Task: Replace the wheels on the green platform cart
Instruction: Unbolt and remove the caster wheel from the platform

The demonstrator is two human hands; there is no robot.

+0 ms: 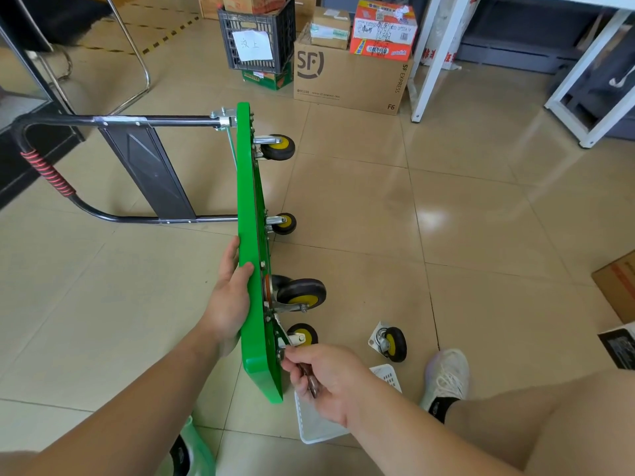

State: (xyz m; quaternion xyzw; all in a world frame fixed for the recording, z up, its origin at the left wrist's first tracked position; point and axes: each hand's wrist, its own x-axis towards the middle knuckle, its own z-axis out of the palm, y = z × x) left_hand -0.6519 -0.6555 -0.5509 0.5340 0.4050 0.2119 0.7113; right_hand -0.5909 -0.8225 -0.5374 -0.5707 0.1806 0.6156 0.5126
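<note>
Cart (249,201) on edge on floor | left hand (228,297) grips its rim | right hand (330,379) grips tool (310,381) at nearest wheel (304,334) mount | likely loosening: keep tool square, brace cart firmly | loose wheel (393,343) near right.

Left hand (229,298) clamps thumb-forward; right hand (331,381) curls its fingers (299,374).

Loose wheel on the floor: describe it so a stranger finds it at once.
The green cart stands on edge mid-floor, its mounted wheels pointing right. Right of its near end, by a white shoe, lies a black-and-yellow wheel. Unlike the others, it is bolted to nothing.
</note>
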